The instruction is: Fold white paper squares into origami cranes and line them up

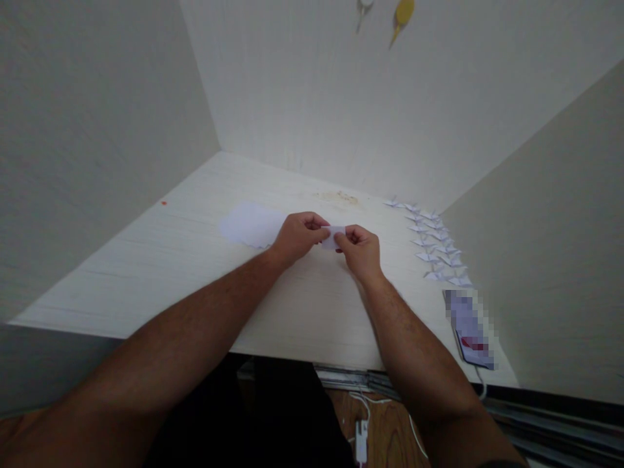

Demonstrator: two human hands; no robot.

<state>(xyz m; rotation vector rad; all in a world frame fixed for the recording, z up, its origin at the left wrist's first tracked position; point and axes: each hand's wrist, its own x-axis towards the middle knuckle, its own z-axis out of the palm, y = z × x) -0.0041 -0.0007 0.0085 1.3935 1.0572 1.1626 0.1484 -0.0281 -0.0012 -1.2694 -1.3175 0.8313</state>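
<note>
Between my two hands, a little above the table, is a small piece of white paper [332,239]. My left hand [303,233] pinches its left side between thumb and fingers. On the right side, my right hand [359,247] grips it the same way, thumb on top. Whether the paper has a fold in it is too small to tell. Several white sheets of paper [248,224] lie spread on the table beyond my left wrist. Along the right side sit several folded white paper cranes [429,242] in rows.
The pale table [302,312] is boxed in by walls at the left, back and right. A phone [470,331] with a cable lies at its front right edge. Yellow [403,13] and white hooks are on the back wall. A white power strip [361,439] rests below.
</note>
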